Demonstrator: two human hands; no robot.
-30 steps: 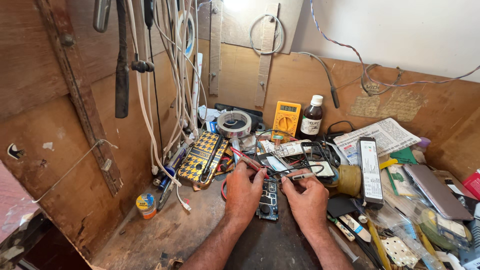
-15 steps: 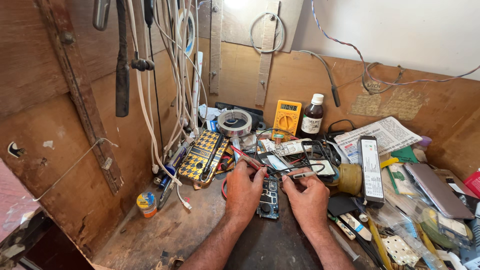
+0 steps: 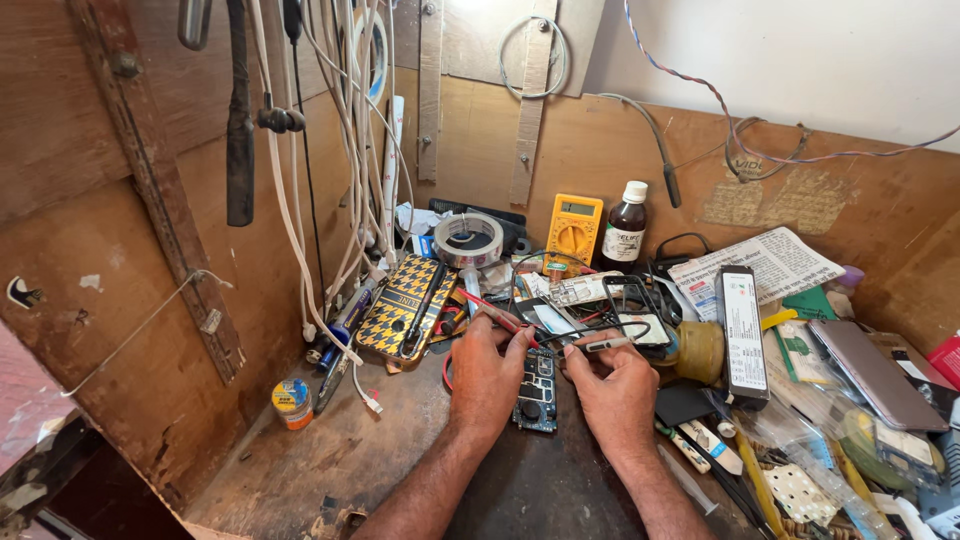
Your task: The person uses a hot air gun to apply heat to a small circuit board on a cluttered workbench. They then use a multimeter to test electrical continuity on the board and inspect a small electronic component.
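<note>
An opened phone with its circuit board showing [image 3: 537, 388] lies on the workbench between my hands. My left hand [image 3: 488, 378] grips a red test probe [image 3: 492, 310] and rests on the phone's left edge. Gripped in my right hand [image 3: 617, 388] is a thin dark probe [image 3: 598, 345] whose tip points at the top of the board. A yellow multimeter [image 3: 572, 230] stands behind, with wires running toward the probes.
A yellow-black patterned phone case [image 3: 406, 308], a tape roll [image 3: 467, 238] and a dark bottle [image 3: 626, 224] sit behind. A newspaper [image 3: 765, 265], a black-and-white flat battery pack [image 3: 741, 330] and a grey phone [image 3: 873, 372] crowd the right. Cables [image 3: 340, 180] hang on the left wall, with a small jar [image 3: 292, 402] below.
</note>
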